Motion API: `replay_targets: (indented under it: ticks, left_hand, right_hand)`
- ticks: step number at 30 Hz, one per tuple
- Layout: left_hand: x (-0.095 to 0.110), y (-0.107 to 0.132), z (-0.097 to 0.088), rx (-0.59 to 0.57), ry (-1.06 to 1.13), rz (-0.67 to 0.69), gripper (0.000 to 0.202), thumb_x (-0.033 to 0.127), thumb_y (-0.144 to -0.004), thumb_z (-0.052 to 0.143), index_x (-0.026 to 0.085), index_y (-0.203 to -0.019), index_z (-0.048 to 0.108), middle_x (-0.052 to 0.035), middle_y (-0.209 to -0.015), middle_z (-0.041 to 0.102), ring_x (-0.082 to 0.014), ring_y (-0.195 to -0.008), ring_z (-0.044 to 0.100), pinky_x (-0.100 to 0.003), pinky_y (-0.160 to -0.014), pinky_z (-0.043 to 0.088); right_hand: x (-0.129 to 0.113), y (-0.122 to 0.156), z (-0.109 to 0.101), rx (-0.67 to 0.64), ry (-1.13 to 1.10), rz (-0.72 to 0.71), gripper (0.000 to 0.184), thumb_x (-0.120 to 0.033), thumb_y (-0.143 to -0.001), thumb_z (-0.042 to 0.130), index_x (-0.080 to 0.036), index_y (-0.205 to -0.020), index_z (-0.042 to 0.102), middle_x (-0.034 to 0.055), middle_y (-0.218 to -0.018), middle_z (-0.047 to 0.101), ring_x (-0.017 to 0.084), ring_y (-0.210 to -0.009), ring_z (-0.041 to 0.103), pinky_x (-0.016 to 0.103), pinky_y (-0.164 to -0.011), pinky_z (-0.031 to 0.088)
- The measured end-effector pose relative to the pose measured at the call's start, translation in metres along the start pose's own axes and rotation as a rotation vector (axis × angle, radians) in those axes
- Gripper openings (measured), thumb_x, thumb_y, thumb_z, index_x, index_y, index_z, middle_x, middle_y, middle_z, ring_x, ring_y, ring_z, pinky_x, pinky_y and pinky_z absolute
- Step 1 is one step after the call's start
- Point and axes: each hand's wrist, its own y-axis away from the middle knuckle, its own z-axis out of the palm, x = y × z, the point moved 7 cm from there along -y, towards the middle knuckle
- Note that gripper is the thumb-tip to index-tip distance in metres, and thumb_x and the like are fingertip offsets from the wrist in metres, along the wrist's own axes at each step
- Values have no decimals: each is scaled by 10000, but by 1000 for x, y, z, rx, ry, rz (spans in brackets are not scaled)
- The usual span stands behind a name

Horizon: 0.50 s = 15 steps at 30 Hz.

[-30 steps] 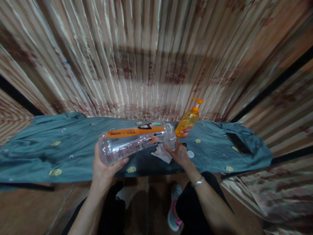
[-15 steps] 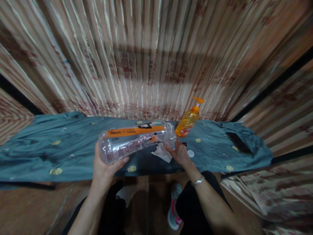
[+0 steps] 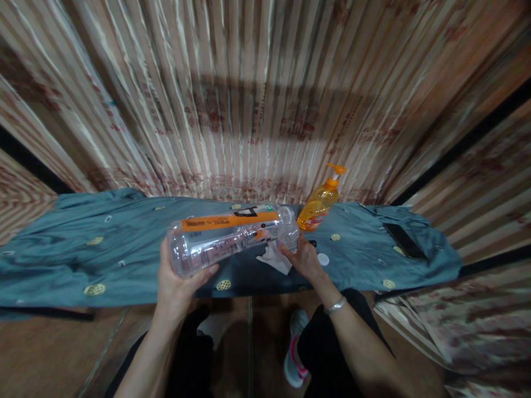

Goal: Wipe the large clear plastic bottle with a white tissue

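Note:
A large clear plastic bottle (image 3: 215, 240) with an orange label strip lies nearly level above the cloth, its narrower end to the right and slightly raised. My left hand (image 3: 178, 282) wraps round the wide base end from below, thumb along the near side. At the other end, my right hand (image 3: 305, 257) closes on the clear neck part; whether a separate clear piece is there I cannot tell. White tissue (image 3: 275, 258) lies on the cloth below the neck. Just beyond my right hand stands a pump bottle (image 3: 317, 210) of orange liquid.
A patterned blue-green cloth (image 3: 136, 237) covers the narrow table. Right of my right hand lie a white round cap (image 3: 323, 259) and a small dark object (image 3: 313, 244). Farther right is a black phone (image 3: 403, 241). A pleated curtain (image 3: 249, 110) hangs close behind the table.

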Motion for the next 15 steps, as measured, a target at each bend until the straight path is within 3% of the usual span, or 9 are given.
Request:
replay_targets:
  ticks: [6,15]
  left_hand:
    - [6,1,5,14,44,-38,1286,498,-339,1165,230,-1494,667,-178,-1557,723,-522,-1528,640,-703,-1352,459]
    - [13,3,7,14,40,-105,1350,453,-302,1153,232,-1524,625,-196,-1599,688,-539,-1552,613,-709,-1352,448]
  right_hand:
    - [1,0,1,-19,-20,17,682,-409,-962,829,-167,-1575,656,230,-1356,873,411,-1254,857,580,-1099,691]
    - [0,-2,1,-19,-23,26,611,-383,-956,854,-188,-1515,704,213,-1279,889,411,-1181,875,558,-1040,719]
